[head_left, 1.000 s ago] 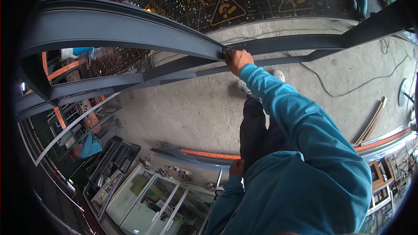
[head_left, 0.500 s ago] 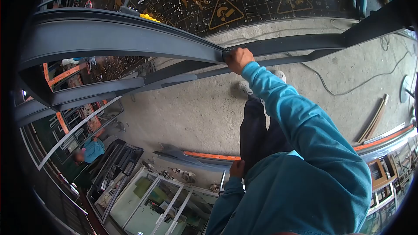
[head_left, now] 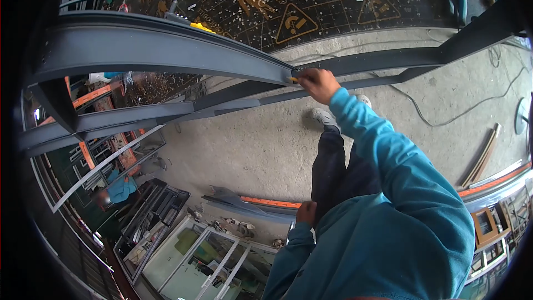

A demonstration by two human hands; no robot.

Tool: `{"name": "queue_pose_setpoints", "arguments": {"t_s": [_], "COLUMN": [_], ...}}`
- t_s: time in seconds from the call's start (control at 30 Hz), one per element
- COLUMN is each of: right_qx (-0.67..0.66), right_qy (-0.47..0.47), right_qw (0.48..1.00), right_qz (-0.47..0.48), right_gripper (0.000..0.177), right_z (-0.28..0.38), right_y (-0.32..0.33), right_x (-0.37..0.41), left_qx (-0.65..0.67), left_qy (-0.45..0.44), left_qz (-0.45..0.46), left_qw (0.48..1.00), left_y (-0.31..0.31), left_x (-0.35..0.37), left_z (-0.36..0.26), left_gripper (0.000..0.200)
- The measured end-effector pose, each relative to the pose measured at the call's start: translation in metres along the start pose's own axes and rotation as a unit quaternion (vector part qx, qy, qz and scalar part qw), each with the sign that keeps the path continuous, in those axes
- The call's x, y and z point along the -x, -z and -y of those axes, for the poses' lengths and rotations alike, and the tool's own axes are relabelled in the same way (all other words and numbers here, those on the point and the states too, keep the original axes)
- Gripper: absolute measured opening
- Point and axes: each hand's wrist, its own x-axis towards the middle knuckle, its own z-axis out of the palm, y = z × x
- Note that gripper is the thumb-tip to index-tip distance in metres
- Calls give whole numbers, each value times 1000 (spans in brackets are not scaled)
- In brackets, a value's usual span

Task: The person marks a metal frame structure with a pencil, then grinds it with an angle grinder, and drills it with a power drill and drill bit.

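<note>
My right hand (head_left: 319, 85) is closed in a pinch at the end of a long dark grey metal frame bar (head_left: 161, 50). A small yellow piece (head_left: 292, 79) shows at its fingertips, against the bar's end; its exact kind is too small to tell. The bar belongs to a large grey frame, with another member (head_left: 383, 61) running on to the right behind the hand. Down beside my thigh hangs my left hand (head_left: 306, 211), away from the frame; its fingers are mostly hidden.
Beyond the frame is a dark printed work board (head_left: 255, 16) with shavings, a yellow-handled tool (head_left: 202, 27) and pliers (head_left: 459, 0). A cable (head_left: 438, 122) crosses the concrete floor. Glazed frames (head_left: 194, 261) lie behind me. Another person (head_left: 119, 189) is at the lower left.
My right hand has turned and drawn slightly back from the bar's end, and the yellow piece now shows at its fingertips. My left hand stays by my thigh. The view has shifted a little.
</note>
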Motion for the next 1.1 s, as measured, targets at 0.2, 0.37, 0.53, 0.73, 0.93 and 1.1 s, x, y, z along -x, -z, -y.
{"name": "queue_pose_setpoints", "arguments": {"t_s": [0.2,0.37,0.53,0.73,0.93,1.1], "right_qx": [-301,-359,-343,-252,-236,-212], "right_qy": [-19,-2,8,73,89,100], "right_qw": [944,897,897,931,921,930], "right_qz": [132,256,279,254,295,284], "right_gripper": [19,24,21,19,25,24], "right_z": [75,134,179,217,243,257], "right_y": [50,83,102,102,96,92], "right_x": [74,123,151,175,197,211], "left_qx": [277,401,388,457,383,382], "left_qy": [-191,-366,-440,-486,-570,-538], "left_qz": [-88,-76,-5,57,-148,-193], "left_qw": [937,836,810,743,712,726], "left_y": [67,160,193,202,208,210], "left_x": [-19,31,75,110,133,149], "left_z": [-154,-283,-299,-281,-271,-265], "left_gripper": [24,25,22,16,11,9]}}
